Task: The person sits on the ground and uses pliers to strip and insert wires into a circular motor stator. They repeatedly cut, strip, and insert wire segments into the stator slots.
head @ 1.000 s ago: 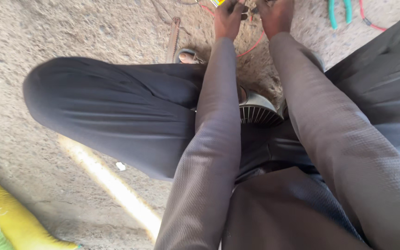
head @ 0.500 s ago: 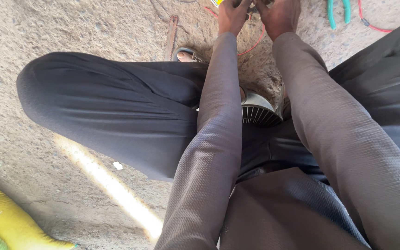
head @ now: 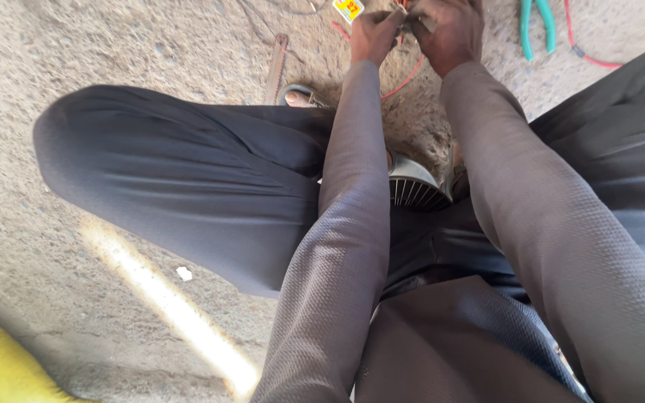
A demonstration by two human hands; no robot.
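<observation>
The fingers of both hands meet at the top edge of the head view, pinched together around a small dark part (head: 410, 22) that is too tiny and too shadowed to tell apart. The left hand (head: 375, 36) curls its fingertips in against that part from the left. The right hand (head: 449, 33) closes over it from the right, knuckles up. The 2 hands touch, or very nearly touch, at the fingertips. A thin red wire (head: 404, 78) runs down from the hands and loops over the rough grey concrete floor (head: 113, 45) just below them.

Just beside the left hand, at the top edge, lies a small yellow and red printed card (head: 349, 9). To the right of the right hand lie green-handled pliers (head: 535, 26), with a second red wire (head: 587, 51) trailing past them.

Both forearms, in grey-brown woven sleeves (head: 352, 224), reach forward from the bottom of the view. Between them, near the lap, sits a round ribbed grey metal housing with fine fins (head: 416, 190), partly hidden by the arms. The person sits cross-legged in dark trousers (head: 188, 179), and a sandalled foot (head: 296, 97) shows past the left knee. A rusty flat metal strip (head: 276, 67) lies on the floor just above that foot.

A bright streak of sunlight (head: 166, 298) crosses the floor at lower left, a small white scrap (head: 184, 273) beside it, and a yellow sack (head: 1, 366) fills the bottom left corner.
</observation>
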